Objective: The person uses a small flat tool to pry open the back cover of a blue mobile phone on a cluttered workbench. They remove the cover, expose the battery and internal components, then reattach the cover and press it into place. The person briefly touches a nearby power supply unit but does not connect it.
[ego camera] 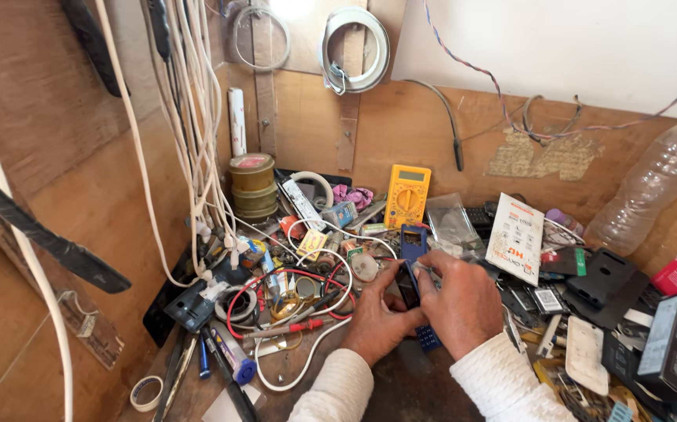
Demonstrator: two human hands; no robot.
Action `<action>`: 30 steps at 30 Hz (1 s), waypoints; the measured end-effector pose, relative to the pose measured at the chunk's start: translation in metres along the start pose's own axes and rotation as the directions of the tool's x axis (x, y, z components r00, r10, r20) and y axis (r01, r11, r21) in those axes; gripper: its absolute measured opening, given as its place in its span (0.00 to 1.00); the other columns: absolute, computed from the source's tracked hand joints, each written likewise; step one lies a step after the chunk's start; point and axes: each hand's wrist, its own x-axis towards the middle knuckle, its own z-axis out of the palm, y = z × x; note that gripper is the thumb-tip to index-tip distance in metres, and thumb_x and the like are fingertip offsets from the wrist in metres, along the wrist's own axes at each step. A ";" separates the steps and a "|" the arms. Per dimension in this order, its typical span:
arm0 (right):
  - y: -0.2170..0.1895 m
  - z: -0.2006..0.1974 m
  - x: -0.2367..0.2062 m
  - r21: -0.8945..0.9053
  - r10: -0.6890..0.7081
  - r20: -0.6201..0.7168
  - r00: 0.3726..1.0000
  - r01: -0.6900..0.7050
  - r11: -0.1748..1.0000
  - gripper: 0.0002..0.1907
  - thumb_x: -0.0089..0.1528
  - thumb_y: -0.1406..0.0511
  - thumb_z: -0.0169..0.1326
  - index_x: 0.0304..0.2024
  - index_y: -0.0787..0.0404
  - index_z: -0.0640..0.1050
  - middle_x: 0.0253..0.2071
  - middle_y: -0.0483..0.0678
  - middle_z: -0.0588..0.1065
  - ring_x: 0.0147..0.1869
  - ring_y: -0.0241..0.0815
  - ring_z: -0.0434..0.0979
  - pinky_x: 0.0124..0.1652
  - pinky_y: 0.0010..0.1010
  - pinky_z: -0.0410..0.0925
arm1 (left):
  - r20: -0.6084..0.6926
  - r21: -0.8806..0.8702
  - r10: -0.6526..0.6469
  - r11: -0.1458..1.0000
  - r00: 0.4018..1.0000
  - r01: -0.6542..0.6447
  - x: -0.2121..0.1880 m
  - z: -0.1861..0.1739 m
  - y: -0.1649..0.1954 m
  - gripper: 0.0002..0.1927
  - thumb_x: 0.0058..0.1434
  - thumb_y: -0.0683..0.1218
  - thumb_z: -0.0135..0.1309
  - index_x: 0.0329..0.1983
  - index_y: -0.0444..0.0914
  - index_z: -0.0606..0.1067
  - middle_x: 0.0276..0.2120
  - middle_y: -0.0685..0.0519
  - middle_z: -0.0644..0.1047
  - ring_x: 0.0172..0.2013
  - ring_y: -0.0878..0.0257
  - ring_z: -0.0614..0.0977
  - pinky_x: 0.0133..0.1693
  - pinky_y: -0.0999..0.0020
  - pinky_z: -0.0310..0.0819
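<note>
Plywood walls close in this corner workbench, white cables (198, 117) draping down the far left and a coil of wire (354, 48) hung up high. Down on the tabletop (401, 383) it's clutter everywhere: a yellow multimeter (406, 195) propped against the far wall where its dial faces the worker, stacked tape rolls (252, 187) to its left, red and white test leads (307, 312) looping across the middle, a clear plastic bottle (651, 195) leaning in the far right corner, black phone covers (604, 285) and a white packet (516, 237) to the right.

And in the near centre, both hands meet. The left hand (377, 316) cradles a small dark phone (409, 287) from beneath, fingers curled shut around it, keeping it steady and tilted up toward the eyes. The right hand (463, 301) comes over the top, its grip narrow, fingertips pinched at the phone's upper edge; what exactly it pinches cannot be told. A blue keypad phone (426, 337) lies on the tabletop just under the hands, and another blue part (413, 241) stands just beyond them.
</note>
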 end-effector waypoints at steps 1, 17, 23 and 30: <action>-0.003 0.000 0.001 -0.059 0.000 0.011 1.000 0.001 0.998 0.11 0.58 0.57 0.60 0.41 0.51 0.84 0.33 0.59 0.80 0.40 0.62 0.81 0.41 0.51 0.73 | -0.009 0.026 0.034 0.999 0.999 -0.034 0.001 -0.001 -0.001 0.49 0.46 0.42 0.69 0.72 0.33 0.63 0.29 0.55 0.76 0.25 0.70 0.76 0.24 0.71 0.74; 0.047 0.020 0.016 0.589 0.136 0.172 0.976 -0.212 0.780 0.14 0.56 0.62 0.65 0.41 0.62 0.85 0.22 0.48 0.79 0.21 0.37 0.73 0.23 0.30 0.64 | 0.115 -0.195 -0.084 0.975 0.990 0.105 -0.003 -0.007 0.007 0.54 0.48 0.39 0.69 0.77 0.36 0.56 0.37 0.53 0.82 0.32 0.68 0.82 0.33 0.70 0.82; 0.123 0.028 -0.012 0.590 0.478 0.375 0.794 -0.602 0.538 0.17 0.59 0.60 0.66 0.47 0.63 0.83 0.21 0.51 0.77 0.16 0.39 0.67 0.19 0.31 0.58 | 0.131 -0.276 -0.101 0.952 0.986 0.134 -0.008 -0.012 0.011 0.55 0.51 0.39 0.68 0.79 0.40 0.51 0.37 0.51 0.81 0.34 0.65 0.82 0.35 0.69 0.82; 0.177 0.088 -0.049 0.590 0.593 0.304 0.746 -0.636 0.497 0.17 0.56 0.67 0.69 0.45 0.71 0.86 0.25 0.58 0.83 0.24 0.40 0.78 0.28 0.28 0.69 | 0.155 -0.337 -0.169 0.917 0.973 0.213 -0.012 -0.019 0.012 0.55 0.52 0.39 0.68 0.79 0.45 0.51 0.40 0.48 0.80 0.39 0.62 0.84 0.41 0.64 0.84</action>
